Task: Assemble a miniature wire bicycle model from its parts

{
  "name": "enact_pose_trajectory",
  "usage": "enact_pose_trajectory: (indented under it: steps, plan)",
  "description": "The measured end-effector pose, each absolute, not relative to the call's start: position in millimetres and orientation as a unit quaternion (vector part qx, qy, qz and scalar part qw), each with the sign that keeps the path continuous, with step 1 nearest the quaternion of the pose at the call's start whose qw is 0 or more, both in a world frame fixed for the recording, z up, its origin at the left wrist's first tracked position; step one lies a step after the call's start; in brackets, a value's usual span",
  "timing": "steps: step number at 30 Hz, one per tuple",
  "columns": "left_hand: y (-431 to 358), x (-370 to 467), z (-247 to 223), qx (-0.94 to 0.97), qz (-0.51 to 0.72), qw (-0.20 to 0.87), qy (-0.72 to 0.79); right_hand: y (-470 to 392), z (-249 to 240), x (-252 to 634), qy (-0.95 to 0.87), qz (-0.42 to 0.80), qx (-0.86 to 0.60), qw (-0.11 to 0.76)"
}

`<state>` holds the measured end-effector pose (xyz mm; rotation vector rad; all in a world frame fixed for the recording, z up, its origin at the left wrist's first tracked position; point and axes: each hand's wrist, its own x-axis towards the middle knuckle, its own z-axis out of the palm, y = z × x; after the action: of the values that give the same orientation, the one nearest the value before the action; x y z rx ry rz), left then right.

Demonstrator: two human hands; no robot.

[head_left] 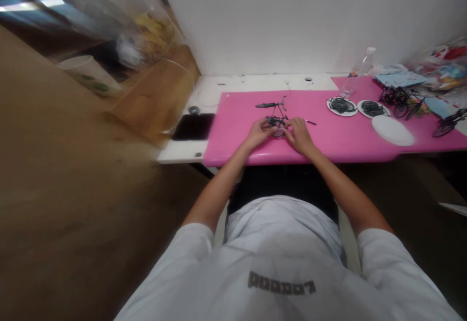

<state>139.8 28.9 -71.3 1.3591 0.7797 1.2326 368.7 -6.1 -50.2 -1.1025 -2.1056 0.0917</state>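
Observation:
A small black model bicycle (279, 112) lies on the pink mat (237, 141) in front of me, its wheel end towards my body. My left hand (260, 132) is closed on its lower left side, the fingertips at the dark parts near the wheel. From the other side my right hand (298, 133) pinches the same end, thumb and fingers close to the wheel. The exact grip points are too small to make out. Just beyond the right fingers lies a thin dark screwdriver-like tool (310, 122).
Two white plates (343, 113) of black parts sit to the right, beside a blank white oval plate (393, 130). A clear bottle (359, 73) stands behind them. Several model bicycles (401, 102) are at far right. A black phone-like slab (193, 127) lies left of the mat.

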Motion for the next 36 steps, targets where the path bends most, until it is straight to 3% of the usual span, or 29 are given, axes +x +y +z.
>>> enact_pose_trajectory:
  steps: [36]
  plan:
    - [29, 140, -69, 0.556, 0.518, 0.546, 0.352, 1, -54, 374, -0.798, 0.118, -0.429, 0.406]
